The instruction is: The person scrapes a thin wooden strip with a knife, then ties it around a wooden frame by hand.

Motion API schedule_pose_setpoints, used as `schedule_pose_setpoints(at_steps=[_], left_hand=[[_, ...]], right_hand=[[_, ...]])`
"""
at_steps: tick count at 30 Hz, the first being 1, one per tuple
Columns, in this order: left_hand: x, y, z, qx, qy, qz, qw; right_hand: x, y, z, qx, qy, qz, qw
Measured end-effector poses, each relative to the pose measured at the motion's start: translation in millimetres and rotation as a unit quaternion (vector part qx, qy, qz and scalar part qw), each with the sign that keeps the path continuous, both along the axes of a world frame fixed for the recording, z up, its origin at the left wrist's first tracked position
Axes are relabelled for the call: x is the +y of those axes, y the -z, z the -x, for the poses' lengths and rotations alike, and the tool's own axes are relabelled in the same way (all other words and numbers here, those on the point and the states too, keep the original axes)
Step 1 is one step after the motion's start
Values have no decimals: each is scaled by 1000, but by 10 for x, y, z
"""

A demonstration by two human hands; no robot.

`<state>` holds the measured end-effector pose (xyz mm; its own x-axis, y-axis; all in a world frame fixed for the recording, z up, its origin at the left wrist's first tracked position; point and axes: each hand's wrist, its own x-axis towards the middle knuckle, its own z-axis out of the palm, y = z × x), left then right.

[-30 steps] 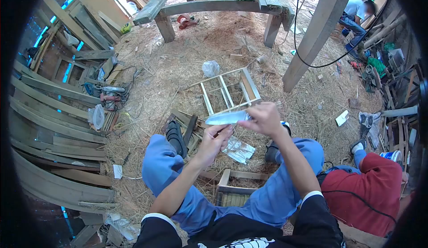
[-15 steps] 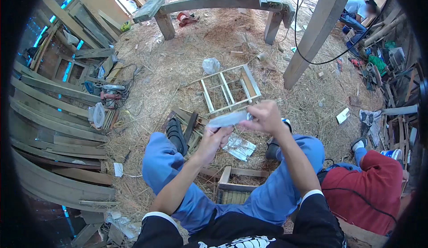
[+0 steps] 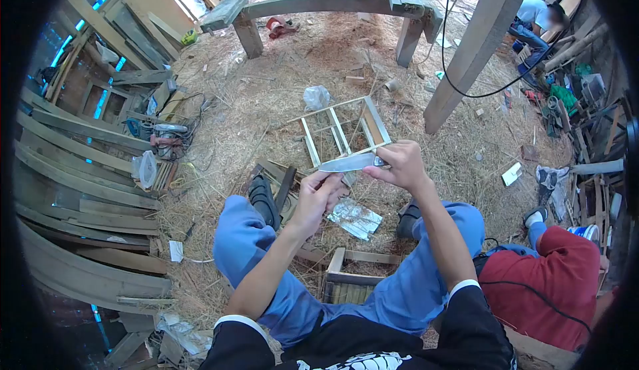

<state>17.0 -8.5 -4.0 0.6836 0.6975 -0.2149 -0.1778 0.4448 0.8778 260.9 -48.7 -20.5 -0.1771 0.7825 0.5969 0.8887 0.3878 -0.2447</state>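
Note:
My right hand (image 3: 402, 165) grips a knife (image 3: 349, 164) by its handle, and the wide, shiny blade points left. Close under the blade's tip, my left hand (image 3: 315, 201) has its fingers closed in a pinch; what they hold, if anything, is too small to make out. Both hands are raised between my knees. Beyond them on the ground lies a wooden frame (image 3: 339, 130) with crossbars. A whitish, stained sheet (image 3: 356, 218) rests on the straw below the hands.
A small wooden box frame (image 3: 353, 279) stands between my legs. At right sits a person in red (image 3: 542, 283); another person (image 3: 532, 24) crouches farther off. A post (image 3: 466, 64) leans beyond my right hand. Power tools (image 3: 168, 138) and stacked boards (image 3: 93, 200) line the left.
The knife, blurred and tilted before, is now sharp and nearer level. My right hand has shifted slightly right, while the left stays almost in place with its fingers still together.

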Motion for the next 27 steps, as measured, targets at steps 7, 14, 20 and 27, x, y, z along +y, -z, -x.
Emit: schedule_pose_setpoints(at_steps=[7, 14, 20, 27], left_hand=[[-70, 17, 13, 26, 17, 9, 999], [-72, 30, 22, 12, 43, 9, 999], [-80, 176, -3, 15, 19, 29, 999], [-58, -3, 10, 18, 5, 17, 1000]], right_hand=[[-95, -65, 289, -13, -39, -21, 999], [19, -53, -35, 59, 53, -28, 996], [-84, 2, 245, 29, -54, 32, 998], [-6, -3, 29, 57, 39, -14, 998]])
